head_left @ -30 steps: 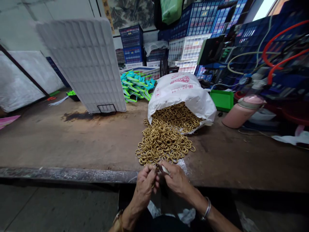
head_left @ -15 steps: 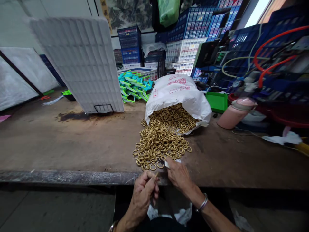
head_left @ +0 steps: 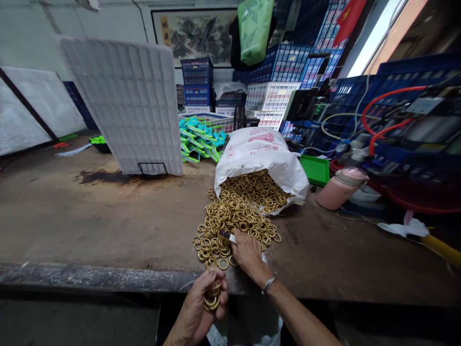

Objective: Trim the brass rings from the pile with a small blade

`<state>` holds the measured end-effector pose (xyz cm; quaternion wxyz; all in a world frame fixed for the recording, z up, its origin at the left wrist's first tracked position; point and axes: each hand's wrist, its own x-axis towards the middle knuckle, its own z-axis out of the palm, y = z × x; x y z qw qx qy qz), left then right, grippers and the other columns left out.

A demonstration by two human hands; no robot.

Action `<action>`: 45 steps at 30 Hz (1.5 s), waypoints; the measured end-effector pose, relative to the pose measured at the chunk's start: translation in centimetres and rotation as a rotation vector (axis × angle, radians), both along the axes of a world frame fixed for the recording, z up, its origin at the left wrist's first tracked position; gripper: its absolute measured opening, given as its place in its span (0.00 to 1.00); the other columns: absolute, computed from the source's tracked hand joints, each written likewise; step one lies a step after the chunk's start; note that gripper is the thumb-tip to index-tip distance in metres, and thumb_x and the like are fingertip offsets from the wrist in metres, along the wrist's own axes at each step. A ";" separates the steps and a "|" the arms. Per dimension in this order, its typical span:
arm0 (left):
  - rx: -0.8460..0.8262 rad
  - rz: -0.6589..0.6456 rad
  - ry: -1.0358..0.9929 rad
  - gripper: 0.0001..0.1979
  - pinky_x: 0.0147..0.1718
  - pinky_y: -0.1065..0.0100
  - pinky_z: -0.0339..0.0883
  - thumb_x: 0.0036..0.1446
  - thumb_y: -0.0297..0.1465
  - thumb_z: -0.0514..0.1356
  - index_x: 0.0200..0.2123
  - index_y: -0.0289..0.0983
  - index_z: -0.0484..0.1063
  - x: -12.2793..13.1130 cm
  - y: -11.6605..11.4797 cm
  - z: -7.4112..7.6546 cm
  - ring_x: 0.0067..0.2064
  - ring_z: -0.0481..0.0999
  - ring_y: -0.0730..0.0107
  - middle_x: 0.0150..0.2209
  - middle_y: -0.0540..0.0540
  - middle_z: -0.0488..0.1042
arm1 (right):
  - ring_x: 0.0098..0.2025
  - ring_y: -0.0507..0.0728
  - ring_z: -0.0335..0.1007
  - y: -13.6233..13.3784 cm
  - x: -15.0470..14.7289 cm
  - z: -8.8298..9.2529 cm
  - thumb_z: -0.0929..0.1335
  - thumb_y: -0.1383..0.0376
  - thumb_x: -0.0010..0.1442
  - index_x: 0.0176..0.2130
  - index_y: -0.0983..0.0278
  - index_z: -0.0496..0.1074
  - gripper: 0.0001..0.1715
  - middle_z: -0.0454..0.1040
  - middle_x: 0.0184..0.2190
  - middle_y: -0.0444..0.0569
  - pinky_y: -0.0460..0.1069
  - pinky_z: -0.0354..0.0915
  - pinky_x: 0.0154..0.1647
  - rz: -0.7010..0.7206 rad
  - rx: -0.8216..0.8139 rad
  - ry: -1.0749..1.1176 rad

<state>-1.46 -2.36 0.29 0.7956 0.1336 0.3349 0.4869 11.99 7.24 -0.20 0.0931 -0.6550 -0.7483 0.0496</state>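
Several gold-coloured rings (head_left: 212, 302) lie in the curled fingers of my left hand (head_left: 196, 305), just off the table's front edge. My right hand (head_left: 249, 254) grips a small white tool with a dark tip (head_left: 228, 236); its exact kind does not show. That tip reaches over the near part of a heap of loose gold rings (head_left: 230, 216) on the table. Behind the heap, a white woven sack (head_left: 259, 150) with red print lies on its side, its mouth facing me and rings spilling out.
The brown table (head_left: 108, 226) has a worn front edge. A white ribbed panel (head_left: 133, 105) stands on a wire stand at left. Green and blue plastic pieces (head_left: 201, 137) are heaped behind. A pink bottle (head_left: 340, 187), a green tray (head_left: 315, 169) and hoses are at right; stacked crates (head_left: 198, 79) stand behind.
My right hand has moved forward and left, bringing the tool over the rings. My left hand has turned and lowered, so the rings in it now show. The view has tilted up slightly.
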 end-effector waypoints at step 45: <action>0.564 0.023 0.934 0.09 0.20 0.76 0.54 0.51 0.35 0.55 0.25 0.35 0.64 2.4 1.4 0.8 0.19 0.58 0.80 0.19 0.55 0.61 | 0.22 0.47 0.55 -5.4 2.5 0.4 0.61 0.56 0.53 0.24 0.64 0.60 0.15 0.60 0.18 0.38 0.42 0.54 0.23 0.134 -0.377 1.135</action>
